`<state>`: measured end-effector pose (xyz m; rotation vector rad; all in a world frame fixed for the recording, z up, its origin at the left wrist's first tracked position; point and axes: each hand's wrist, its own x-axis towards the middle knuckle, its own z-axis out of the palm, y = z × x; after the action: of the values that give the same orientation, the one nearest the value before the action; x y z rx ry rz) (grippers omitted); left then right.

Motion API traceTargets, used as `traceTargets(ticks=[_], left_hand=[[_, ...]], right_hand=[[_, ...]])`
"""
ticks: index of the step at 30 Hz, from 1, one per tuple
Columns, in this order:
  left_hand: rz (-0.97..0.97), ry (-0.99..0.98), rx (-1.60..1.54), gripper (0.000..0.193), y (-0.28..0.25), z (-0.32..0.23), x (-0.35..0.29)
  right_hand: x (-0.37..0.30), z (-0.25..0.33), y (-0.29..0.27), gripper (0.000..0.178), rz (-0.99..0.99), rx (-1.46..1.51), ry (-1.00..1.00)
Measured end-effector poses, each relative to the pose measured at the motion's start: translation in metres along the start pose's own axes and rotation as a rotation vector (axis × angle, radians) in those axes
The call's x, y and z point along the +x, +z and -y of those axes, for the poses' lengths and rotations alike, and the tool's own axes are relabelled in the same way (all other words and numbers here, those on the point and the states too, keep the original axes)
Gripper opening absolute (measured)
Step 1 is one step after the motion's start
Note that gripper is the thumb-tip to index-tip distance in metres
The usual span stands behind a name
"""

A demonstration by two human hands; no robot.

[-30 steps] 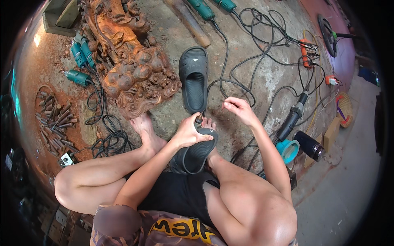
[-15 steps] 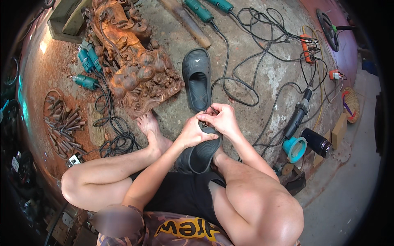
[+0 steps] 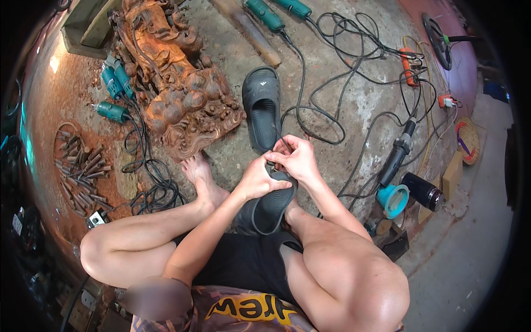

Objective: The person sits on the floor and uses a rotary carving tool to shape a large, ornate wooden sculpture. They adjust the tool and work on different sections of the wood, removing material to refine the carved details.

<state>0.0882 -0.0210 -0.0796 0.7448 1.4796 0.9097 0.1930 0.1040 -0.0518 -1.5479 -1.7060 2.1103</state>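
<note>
My left hand (image 3: 260, 178) and my right hand (image 3: 297, 160) meet in front of me, fingertips pinched close together. A thin dark strip-like piece (image 3: 287, 147) shows between the fingers of my right hand. Whatever small thing my left fingers pinch is mostly hidden by the fingers. Below the hands is a dark grey slide sandal (image 3: 267, 213), its far end covered by them; I cannot tell whether they touch it. Just beyond lies the matching sandal (image 3: 262, 110), toe pointing away, on the concrete floor.
A carved wooden sculpture (image 3: 185, 83) lies at the far left. Near it are green power tools (image 3: 112, 111), tangled cables (image 3: 157, 180) and a pile of chisel-like bits (image 3: 83, 171). To the right are a black grinder (image 3: 395, 161), a turquoise ring-shaped cup (image 3: 392, 200), a dark flask (image 3: 422, 191) and an orange power strip (image 3: 409, 66).
The right fingers have shifted slightly, and the thin dark piece now stands out more clearly above them. The whole view has drifted slightly; both hands stay together over the near sandal.
</note>
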Motion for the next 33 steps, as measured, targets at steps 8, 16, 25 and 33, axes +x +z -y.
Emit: traceTargets(ticks=[8,16,25,33], left_hand=[[0.006,0.165,-0.179,0.085,-0.003,-0.013,0.009],[0.061,0.141,-0.297,0.090,-0.016,-0.002,0.009],[0.036,0.124,-0.239,0.099,-0.013,-0.007,0.004],[0.011,0.087,-0.301,0.100,-0.012,-0.010,-0.003]], right_hand=[[-0.009,0.020,-0.014,0.025,0.060,-0.038,-0.129],[0.002,0.018,-0.006,0.029,0.063,-0.023,-0.210],[-0.006,0.015,-0.002,0.034,0.080,0.095,-0.314],[0.000,-0.003,0.006,0.037,-0.046,-0.022,-0.325]])
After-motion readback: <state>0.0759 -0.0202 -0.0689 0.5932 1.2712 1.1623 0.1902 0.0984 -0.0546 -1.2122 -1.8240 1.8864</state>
